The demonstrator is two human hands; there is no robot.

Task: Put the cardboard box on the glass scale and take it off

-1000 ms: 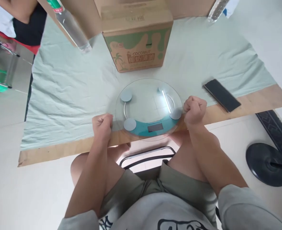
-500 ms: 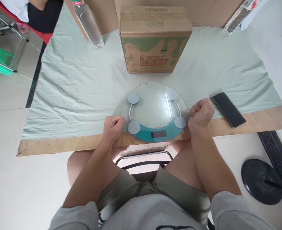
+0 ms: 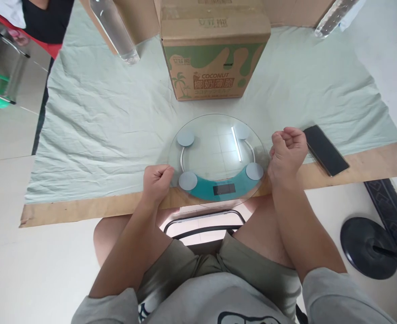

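A round glass bathroom scale (image 3: pixel 215 153) lies on the near edge of the table, its front rim jutting past the wood. Four-footed and see-through, it has a teal band with a dark display (image 3: pixel 224 189) that shows no digits. My left hand (image 3: pixel 157 182) is a closed fist resting by the scale's left rim. On the other side, my right hand (image 3: pixel 288 150) is curled into a loose fist, turned so the bent fingers show; I see nothing in it. A black phone (image 3: pixel 326 150) lies just right of that hand.
A cardboard box (image 3: pixel 215 67) printed COCONUT stands behind the scale. Clear bottles (image 3: pixel 115 31) stand or lean at the back left and back right. A pale green cloth (image 3: pixel 100 135) covers the table up to a wooden edge strip (image 3: pixel 83 209). A black round base (image 3: pixel 368 247) is on the floor at right.
My right hand has lifted slightly and rolled outward, so its curled fingers now show. My left fist stays beside the scale. The whole view has shifted a little.
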